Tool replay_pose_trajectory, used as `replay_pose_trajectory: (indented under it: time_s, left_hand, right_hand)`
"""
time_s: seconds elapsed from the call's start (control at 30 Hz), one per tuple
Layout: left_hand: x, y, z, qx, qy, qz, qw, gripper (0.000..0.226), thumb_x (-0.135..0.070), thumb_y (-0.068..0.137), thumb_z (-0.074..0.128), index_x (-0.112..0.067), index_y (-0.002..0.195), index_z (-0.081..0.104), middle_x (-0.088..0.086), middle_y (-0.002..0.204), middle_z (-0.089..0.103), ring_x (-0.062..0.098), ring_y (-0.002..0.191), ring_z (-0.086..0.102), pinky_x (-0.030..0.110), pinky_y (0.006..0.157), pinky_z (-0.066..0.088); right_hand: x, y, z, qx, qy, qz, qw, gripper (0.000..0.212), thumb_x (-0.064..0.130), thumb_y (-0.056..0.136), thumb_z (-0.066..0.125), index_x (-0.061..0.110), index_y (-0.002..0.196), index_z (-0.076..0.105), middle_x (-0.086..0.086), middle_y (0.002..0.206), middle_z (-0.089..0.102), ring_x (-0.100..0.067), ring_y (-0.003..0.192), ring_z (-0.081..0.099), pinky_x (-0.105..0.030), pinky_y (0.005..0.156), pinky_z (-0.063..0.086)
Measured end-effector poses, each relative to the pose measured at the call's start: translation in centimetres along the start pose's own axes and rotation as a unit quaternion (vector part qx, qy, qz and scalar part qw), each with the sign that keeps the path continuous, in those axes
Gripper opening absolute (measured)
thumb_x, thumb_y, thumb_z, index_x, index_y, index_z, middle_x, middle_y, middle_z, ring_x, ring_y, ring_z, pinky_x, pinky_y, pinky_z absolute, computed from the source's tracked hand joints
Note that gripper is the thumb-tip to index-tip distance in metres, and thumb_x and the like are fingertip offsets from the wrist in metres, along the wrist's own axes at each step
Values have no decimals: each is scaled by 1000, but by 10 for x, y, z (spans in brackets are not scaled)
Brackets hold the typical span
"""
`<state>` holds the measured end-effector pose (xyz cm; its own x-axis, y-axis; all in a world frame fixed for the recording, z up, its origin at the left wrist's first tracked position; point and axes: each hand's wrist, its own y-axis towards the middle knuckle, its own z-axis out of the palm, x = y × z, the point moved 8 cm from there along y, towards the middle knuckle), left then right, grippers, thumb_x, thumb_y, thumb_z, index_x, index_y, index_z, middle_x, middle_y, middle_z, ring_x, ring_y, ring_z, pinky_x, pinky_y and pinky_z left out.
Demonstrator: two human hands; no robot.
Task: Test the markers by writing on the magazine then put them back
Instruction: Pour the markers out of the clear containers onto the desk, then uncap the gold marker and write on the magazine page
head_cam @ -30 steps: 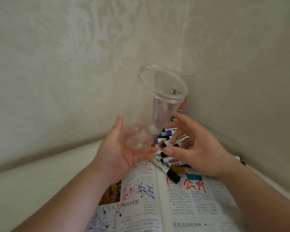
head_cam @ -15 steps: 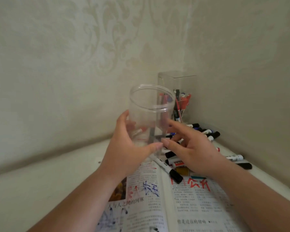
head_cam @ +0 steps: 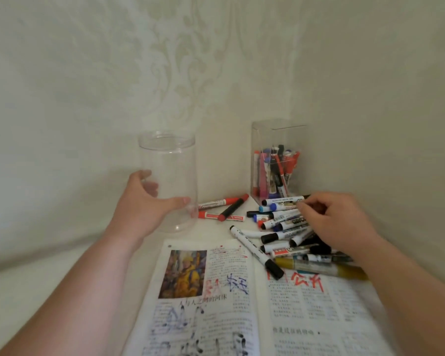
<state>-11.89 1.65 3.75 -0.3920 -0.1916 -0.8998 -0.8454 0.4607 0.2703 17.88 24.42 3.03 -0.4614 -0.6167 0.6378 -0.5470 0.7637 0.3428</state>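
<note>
Open magazine (head_cam: 242,312) lies nearest, scribbled over. Beyond, right hand (head_cam: 338,223) curls over the loose markers (head_cam: 284,227); whether it pinches one is unclear. Left hand (head_cam: 139,211) clasps the upright empty jar (head_cam: 168,176). Risk: raking the heap could roll markers against the light jar, tipping it.

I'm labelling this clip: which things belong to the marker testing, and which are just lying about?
In the job: loose markers, scribbled magazine, clear round jar in the left hand, right hand on the pile.
Lying about: square box of pens in the corner (probably), table, patterned wall.
</note>
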Motion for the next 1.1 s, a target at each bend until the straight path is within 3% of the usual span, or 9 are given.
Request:
replay_pose_trajectory:
  time_s: [0.17, 0.27, 0.47, 0.57, 0.63, 0.7, 0.8, 0.9, 1.1]
  left_hand:
    - [25, -11, -22, 7, 43, -20, 999, 115, -28, 51, 100, -21, 147, 37, 5, 128, 55, 17, 121, 55, 38, 104, 45]
    - [51, -25, -30, 3, 20, -63, 998, 126, -57, 37, 98, -20, 143, 42, 1, 130, 58, 17, 121, 57, 39, 105, 45]
    - [50, -43, -44, -8, 123, -100, 987, 123, -53, 52, 93, -11, 152, 34, 11, 136, 57, 28, 116, 60, 41, 94, 48]
    - [12, -67, -56, -89, 206, 49, 973, 77, -45, 65, 91, -16, 125, 54, 5, 114, 61, 22, 96, 59, 36, 83, 48]
    - [-24, -97, -33, -16, 181, 180, 967, 36, -37, 74, 85, -26, 96, 59, -8, 87, 61, 12, 74, 55, 24, 68, 43]
    - [-44, -124, 18, 196, 165, 226, 940, 22, -42, 77, 81, -30, 85, 65, -11, 81, 65, 11, 73, 60, 18, 64, 44]
    - [-50, -153, 95, 423, 273, 308, 807, 29, -56, 84, 72, -32, 101, 71, -22, 102, 63, -3, 99, 58, 17, 87, 45]
    - [-46, -154, 134, 459, 332, 366, 738, 44, -63, 88, 62, -31, 117, 68, -21, 116, 55, -2, 111, 50, 22, 100, 41]
    - [-29, -138, 144, 427, 328, 340, 771, 67, -83, 80, 50, -44, 135, 51, -30, 129, 36, -8, 124, 34, 14, 106, 31]
  right_hand:
    - [-11, 6, -21, 22, -24, 39, 999, 21, 38, 92, 72, 26, 74, 71, 4, 59, 64, -17, 54, 59, -28, 54, 45]
    - [-17, 4, -26, 78, -41, 42, 995, 8, 30, 87, 77, 28, 81, 73, 0, 61, 68, -14, 51, 63, -30, 57, 52]
    - [-21, -9, -23, 191, -53, 31, 980, 24, 9, 76, 82, 21, 88, 65, 2, 62, 68, -7, 48, 53, -27, 52, 41]
    - [-17, -13, -19, 231, -121, 16, 965, 30, 25, 67, 92, 19, 75, 64, 15, 50, 59, 1, 43, 47, -22, 51, 38]
    - [-14, -19, -13, 272, -150, 24, 950, 28, 32, 66, 93, 20, 73, 69, 15, 52, 63, 2, 42, 50, -22, 52, 41]
    - [-10, -26, -5, 316, -171, 34, 933, 21, 32, 69, 92, 23, 77, 75, 9, 58, 70, -2, 47, 57, -23, 54, 47]
    - [-7, -35, 6, 358, -211, 42, 909, 12, 30, 74, 88, 26, 79, 78, 8, 63, 73, -5, 53, 62, -26, 70, 57]
    - [-3, -38, 14, 362, -257, 28, 895, 12, 33, 74, 86, 28, 72, 75, 15, 61, 71, -1, 53, 63, -22, 64, 50]
    - [0, -28, 18, 315, -279, 2, 907, 8, 31, 78, 81, 29, 82, 74, 15, 77, 68, -3, 69, 61, -19, 57, 44]
